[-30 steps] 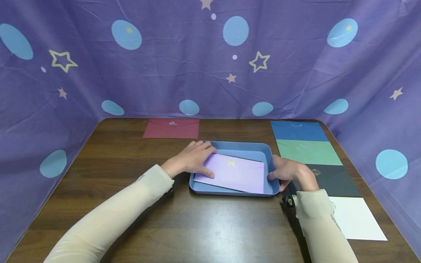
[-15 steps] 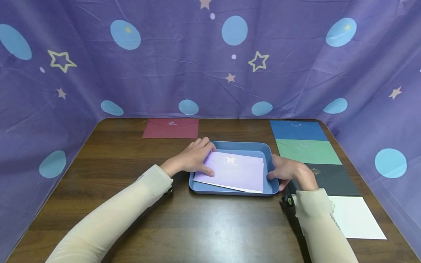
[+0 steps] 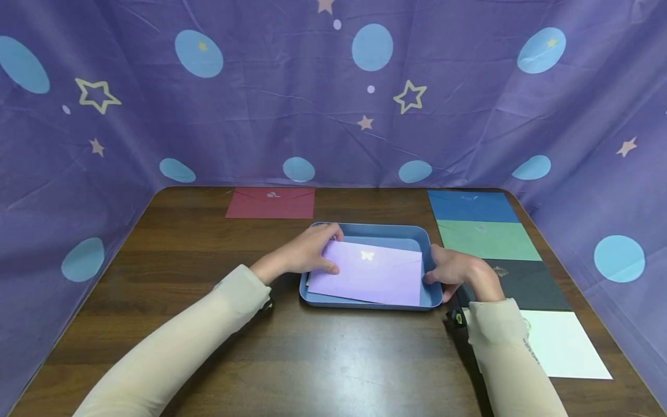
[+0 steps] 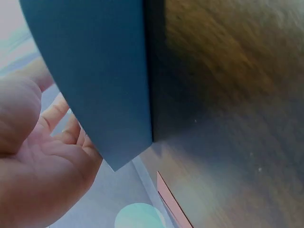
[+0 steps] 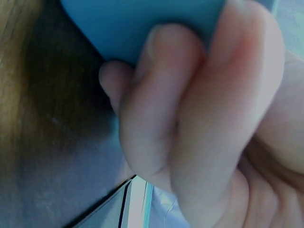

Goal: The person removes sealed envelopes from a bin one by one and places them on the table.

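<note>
A blue tray (image 3: 385, 231) with a raised rim lies on the table, with a lilac envelope (image 3: 370, 275) slightly askew inside it. The envelope bears a pale butterfly mark. My left hand (image 3: 304, 249) reaches over the tray's left side and holds the envelope's left end, thumb near the front edge and fingers at the back edge. A thin edge of something else peeks out beneath the envelope's left end. At the tray's right end, my right hand (image 3: 455, 271) grips the rim, thumb inside; its curled fingers (image 5: 156, 95) press the outer wall in the right wrist view.
Along the right of the table lie a blue envelope (image 3: 473, 207), a green one (image 3: 490, 242), a dark grey one (image 3: 526, 286) and a white one (image 3: 568, 347). A red envelope (image 3: 271, 204) lies at the back left. Behind hangs a purple curtain (image 3: 292, 116).
The lilac envelope has shifted and tilted a little, its right end now further right. My left hand's fingers have drawn in at its back edge. The right hand and tray stay put.
</note>
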### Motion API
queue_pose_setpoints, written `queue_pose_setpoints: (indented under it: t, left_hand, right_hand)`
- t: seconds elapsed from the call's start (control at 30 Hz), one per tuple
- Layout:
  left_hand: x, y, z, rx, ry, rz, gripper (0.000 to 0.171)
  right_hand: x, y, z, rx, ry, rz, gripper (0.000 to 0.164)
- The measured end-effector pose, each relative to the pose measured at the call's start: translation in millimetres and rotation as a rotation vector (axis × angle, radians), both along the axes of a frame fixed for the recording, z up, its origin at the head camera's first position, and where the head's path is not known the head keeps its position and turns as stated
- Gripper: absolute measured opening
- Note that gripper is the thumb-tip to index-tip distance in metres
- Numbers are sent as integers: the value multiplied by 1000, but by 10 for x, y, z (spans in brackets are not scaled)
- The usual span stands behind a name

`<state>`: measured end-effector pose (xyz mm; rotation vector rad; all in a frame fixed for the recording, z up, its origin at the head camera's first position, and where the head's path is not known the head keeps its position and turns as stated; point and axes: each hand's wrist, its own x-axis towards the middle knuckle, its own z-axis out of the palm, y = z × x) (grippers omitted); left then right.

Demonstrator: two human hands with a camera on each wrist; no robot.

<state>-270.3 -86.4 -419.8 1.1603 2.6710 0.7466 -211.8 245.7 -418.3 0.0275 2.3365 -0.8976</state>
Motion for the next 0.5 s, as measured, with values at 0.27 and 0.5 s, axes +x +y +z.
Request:
queue_pose_setpoints:
  t: [0.27, 0.5]
  left_hand:
    - [46, -54, 50, 85, -140, 95, 39]
    - [121, -108, 86, 87, -262, 150, 27]
  right_hand:
    - [6, -12, -3, -16, 12, 1, 46]
    - [23, -23, -4, -26, 27, 8, 47]
